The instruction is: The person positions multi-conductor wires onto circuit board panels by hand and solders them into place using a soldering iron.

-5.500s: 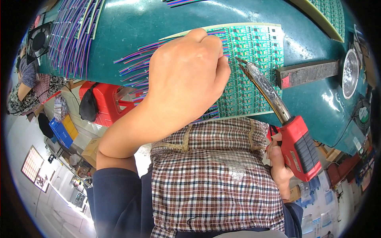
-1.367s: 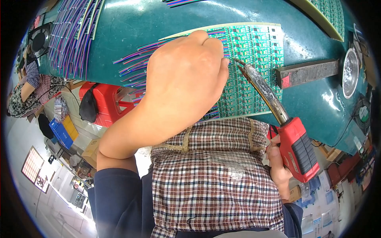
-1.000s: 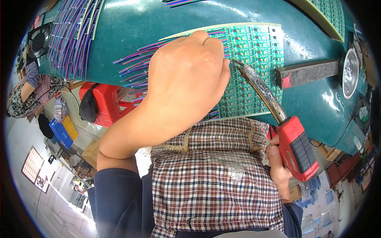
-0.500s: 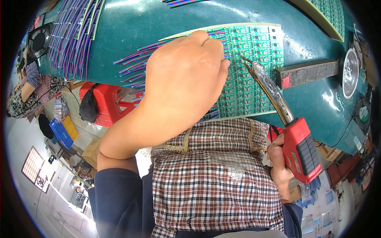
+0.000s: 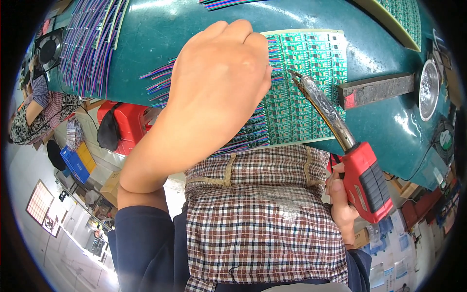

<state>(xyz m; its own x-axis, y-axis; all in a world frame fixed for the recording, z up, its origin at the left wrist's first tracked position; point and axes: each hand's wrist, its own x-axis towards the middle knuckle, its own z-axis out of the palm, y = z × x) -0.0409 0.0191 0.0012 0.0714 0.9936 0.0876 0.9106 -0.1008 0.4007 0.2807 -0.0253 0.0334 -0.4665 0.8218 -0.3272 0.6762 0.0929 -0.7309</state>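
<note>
My left hand (image 5: 221,73) is closed over the left part of a green circuit board panel (image 5: 311,97), its fingers curled under and hidden. What they pinch cannot be made out. Thin multicoloured wires (image 5: 163,75) stick out from beneath the hand toward the left, and more wires lie along the panel below it. In my right hand (image 5: 340,199) is a soldering iron (image 5: 367,185) with a red and black gun-shaped handle. Its long metal barrel slants up and left, and the dark tip is over the panel, just right of my left hand. Whether the tip touches the board is unclear.
Right of the panel lies a dark metal bar (image 5: 377,90), with a round metal dish (image 5: 429,90) beyond it. Wired boards (image 5: 92,48) lie at the far left, another board panel (image 5: 403,19) at the upper right. A red stool (image 5: 127,129) stands below the table; a person sits farther left.
My left hand has shifted up and slightly left, uncovering more wires on the lower panel. The iron's tip has moved a little left along with it.
</note>
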